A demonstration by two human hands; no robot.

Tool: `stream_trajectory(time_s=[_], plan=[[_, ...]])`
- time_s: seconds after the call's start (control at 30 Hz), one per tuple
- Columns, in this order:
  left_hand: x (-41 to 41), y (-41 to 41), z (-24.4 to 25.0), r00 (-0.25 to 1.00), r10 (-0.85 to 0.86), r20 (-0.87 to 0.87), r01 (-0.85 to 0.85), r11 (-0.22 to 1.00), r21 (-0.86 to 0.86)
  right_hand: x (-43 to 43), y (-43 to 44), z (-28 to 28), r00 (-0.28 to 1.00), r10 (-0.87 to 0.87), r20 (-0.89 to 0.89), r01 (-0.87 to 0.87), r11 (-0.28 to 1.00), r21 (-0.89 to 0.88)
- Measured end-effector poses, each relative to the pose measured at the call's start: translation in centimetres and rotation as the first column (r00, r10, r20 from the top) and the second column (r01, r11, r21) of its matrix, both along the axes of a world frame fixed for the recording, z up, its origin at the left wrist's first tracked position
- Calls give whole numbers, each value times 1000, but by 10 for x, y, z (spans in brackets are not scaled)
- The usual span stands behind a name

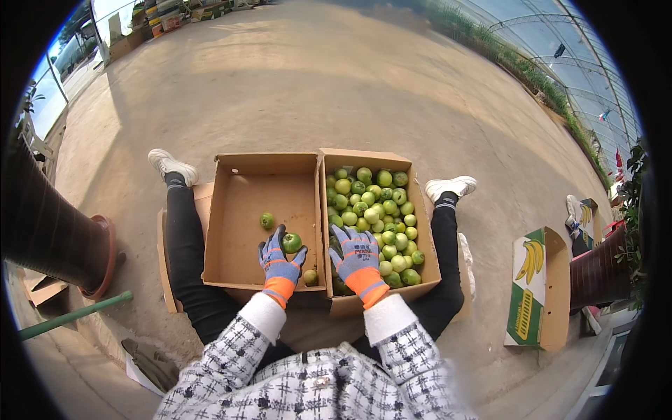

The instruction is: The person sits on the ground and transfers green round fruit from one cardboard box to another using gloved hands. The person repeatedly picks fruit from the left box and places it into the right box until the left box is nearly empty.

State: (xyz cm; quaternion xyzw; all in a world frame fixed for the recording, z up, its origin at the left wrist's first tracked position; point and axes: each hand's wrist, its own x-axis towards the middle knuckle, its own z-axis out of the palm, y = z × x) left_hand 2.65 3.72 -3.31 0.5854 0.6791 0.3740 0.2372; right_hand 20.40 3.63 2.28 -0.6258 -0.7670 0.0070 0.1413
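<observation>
Two open cardboard boxes stand side by side between my outstretched legs. My left hand (280, 260), in a blue-grey and orange work glove, is inside the left box (247, 184), with a green tomato (292, 243) between its thumb and fingers. Two more tomatoes lie on that box's floor: a small green one (266, 220) beyond my fingers and a yellowish one (310, 277) in the near right corner. Gloved alike, my right hand (359, 257) reaches palm down over the left side of the right box (428, 252). Many green tomatoes (371, 215) fill it. My fingers hide what lies beneath them.
A printed banana carton (557, 294) stands on the concrete floor at right, beside a large dark plant pot (598, 268). Another pot (58, 226) on a reddish saucer and a green pole (76, 316) are at left. Stacked crates (170, 18) stand far off.
</observation>
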Motion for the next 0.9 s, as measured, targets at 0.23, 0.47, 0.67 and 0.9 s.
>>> stream_trajectory(time_s=[0.23, 0.47, 0.67, 0.9], plan=[[-3, 4, -9, 981, -56, -187, 67, 996, 55, 3, 10, -36, 990, -13, 140, 31, 991, -127], [3, -4, 24, 945, -240, -222, 308, 880, 362, 14, 15, -41, 519, -143, -843, 284, 959, 12], [1, -9, 36, 840, -399, -369, 526, 766, 370, 2, -7, 0, 844, 348, -409, -234, 924, 303], [1, -8, 4, 995, -72, -71, 89, 956, 281, 38, -22, -8, 998, -64, 22, 61, 993, 105]])
